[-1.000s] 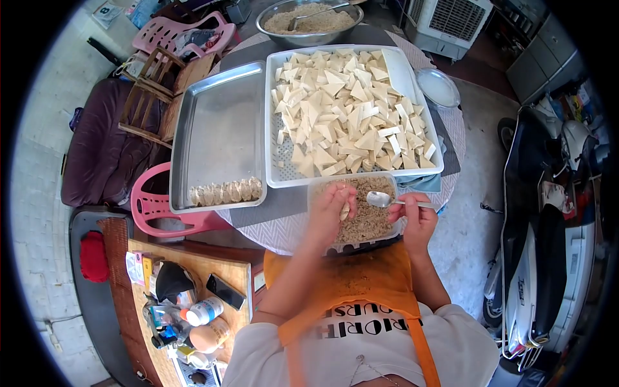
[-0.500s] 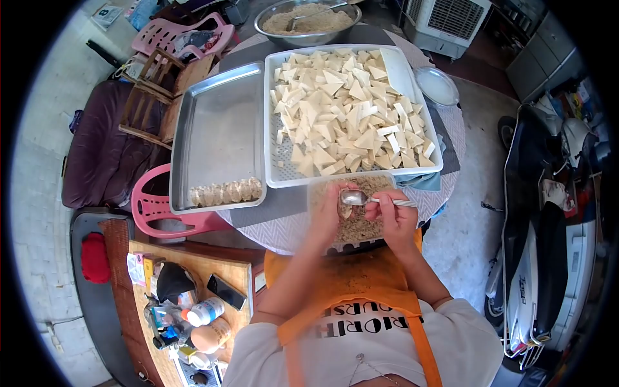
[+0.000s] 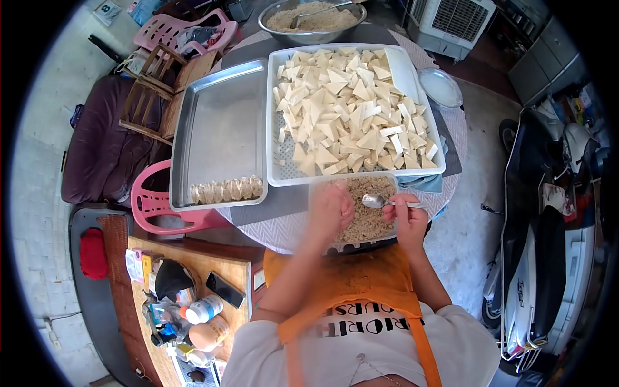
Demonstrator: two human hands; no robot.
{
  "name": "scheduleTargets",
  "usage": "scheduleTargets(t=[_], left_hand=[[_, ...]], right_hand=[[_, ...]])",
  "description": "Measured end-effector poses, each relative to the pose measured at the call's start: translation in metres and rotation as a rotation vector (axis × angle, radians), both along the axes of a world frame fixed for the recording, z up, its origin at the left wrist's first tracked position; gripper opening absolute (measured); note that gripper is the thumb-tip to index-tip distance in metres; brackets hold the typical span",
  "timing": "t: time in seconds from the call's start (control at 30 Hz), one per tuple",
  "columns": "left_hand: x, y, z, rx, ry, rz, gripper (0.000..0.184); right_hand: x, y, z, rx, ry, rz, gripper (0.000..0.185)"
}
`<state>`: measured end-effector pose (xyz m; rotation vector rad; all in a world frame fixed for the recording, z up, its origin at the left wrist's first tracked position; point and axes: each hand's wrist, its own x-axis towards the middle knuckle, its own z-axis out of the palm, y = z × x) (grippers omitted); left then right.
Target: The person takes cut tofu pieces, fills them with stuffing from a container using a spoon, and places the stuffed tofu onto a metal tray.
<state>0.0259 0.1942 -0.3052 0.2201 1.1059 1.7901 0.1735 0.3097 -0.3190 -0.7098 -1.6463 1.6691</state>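
Observation:
My left hand (image 3: 332, 209) is closed over the left part of a container of brown crumbly filling (image 3: 369, 222); what its curled fingers hold is hidden. My right hand (image 3: 410, 219) grips a metal spoon (image 3: 375, 201) by its handle, with the bowl of the spoon over the filling. Beyond both hands lies a white perforated tray (image 3: 282, 169) heaped with pale triangular pieces (image 3: 354, 116). On the left, a metal tray (image 3: 219, 122) carries a row of several filled pieces (image 3: 225, 191) along its near edge.
A steel bowl (image 3: 309, 24) of crumbly filling with a spoon stands at the table's far end. A round dish (image 3: 441, 88) sits at the right edge. Bottles and a phone (image 3: 225, 290) lie on a wooden side table (image 3: 243, 266) at lower left.
The spoon came left to my left hand half a second ago and is now back to the right, over the filling. My left hand's fingers have curled further closed.

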Motion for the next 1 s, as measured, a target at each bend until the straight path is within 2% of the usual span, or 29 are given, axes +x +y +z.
scheduleTargets(t=[0.1, 0.2, 0.3, 0.37, 0.43, 0.47, 0.53, 0.6, 0.67, 0.7, 0.73, 0.77, 0.8, 0.87, 0.93, 1.0], left_hand=[[0.009, 0.010, 0.035, -0.202, 0.095, 0.131, 0.048], [-0.001, 0.000, 0.014, -0.095, 0.029, 0.016, 0.046], [-0.001, -0.002, 0.010, -0.021, -0.066, 0.040, 0.045], [-0.008, -0.005, -0.005, -0.219, 0.553, 0.009, 0.039], [-0.024, -0.013, -0.017, -0.391, 0.947, -0.009, 0.032], [-0.036, -0.014, -0.019, -0.453, 1.024, -0.022, 0.028], [-0.070, -0.030, 0.002, -0.344, 0.663, 0.135, 0.020], [-0.114, -0.046, 0.010, -0.322, 0.626, 0.300, 0.032], [-0.171, -0.068, 0.007, -0.345, 0.738, 0.453, 0.051], [-0.202, -0.083, 0.002, -0.353, 0.755, 0.502, 0.045], [-0.240, -0.102, -0.019, -0.413, 0.939, 0.601, 0.029], [-0.278, -0.126, -0.030, -0.435, 0.980, 0.566, 0.013], [-0.310, -0.155, -0.042, -0.533, 1.194, 0.523, 0.019], [-0.340, -0.196, -0.052, -0.694, 1.137, 0.509, 0.034], [-0.340, -0.221, -0.046, -0.920, 1.066, 0.533, 0.031], [-0.343, -0.246, -0.052, -1.061, 1.240, 0.395, 0.026]], right_hand=[[-0.004, -0.008, -0.002, -0.034, -0.027, 0.002, 0.015], [-0.006, -0.011, -0.004, -0.009, -0.036, 0.011, 0.014], [-0.006, -0.012, -0.006, 0.019, -0.064, 0.007, 0.014], [-0.007, -0.012, -0.006, -0.009, -0.088, -0.003, 0.014], [-0.007, -0.011, -0.009, 0.021, -0.070, -0.007, 0.014], [-0.007, -0.011, -0.011, 0.031, -0.054, -0.003, 0.014], [-0.007, -0.010, -0.012, 0.061, -0.073, 0.010, 0.014], [-0.007, -0.010, -0.014, 0.049, -0.082, 0.000, 0.014], [-0.008, -0.010, -0.014, 0.064, -0.085, 0.002, 0.014], [-0.008, -0.010, -0.013, 0.067, -0.079, 0.004, 0.014], [-0.009, -0.011, -0.012, 0.069, -0.072, 0.001, 0.014], [-0.009, -0.012, -0.013, 0.092, -0.080, 0.001, 0.014], [-0.009, -0.012, -0.014, 0.108, -0.083, 0.000, 0.014], [-0.010, -0.012, -0.016, 0.140, -0.091, 0.001, 0.013], [-0.010, -0.013, -0.015, 0.136, -0.085, -0.004, 0.013], [-0.010, -0.013, -0.014, 0.133, -0.081, -0.011, 0.014]])
